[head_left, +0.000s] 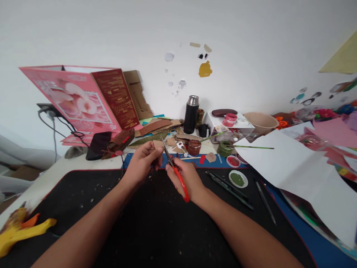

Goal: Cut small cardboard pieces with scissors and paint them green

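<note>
1. At the lower left edge of the frame, a yellow and orange plastic object point(19, 230) is seen lying on the pale table edge.
2. In the upper left, a large pink printed box point(75, 98) is propped against the white wall, with a dark red panel on its right side.
3. Left of centre, the left hand point(141, 162) is held above a black mat point(156, 230); its fingers are clenched on a small piece of brown cardboard point(158, 145), pinched between thumb and fingertips.
4. At the centre, red-handled scissors point(174, 173) are gripped by the right hand point(185, 178), fingers curled through the handles; the blades are slightly parted and point up toward the cardboard, touching its right edge.
5. Behind the hands, cardboard scraps are scattered, and a black flask point(191, 114) with a silver cap stands near the wall.
6. Right of centre, a brown jar point(194, 147), a green jar point(224, 149) and a small dish of green paint point(238, 179) are seen, with dark pens point(228, 188) just beside the dish.
7. At the right, a large white sheet of paper point(295, 175) is spread over coloured papers.
</note>
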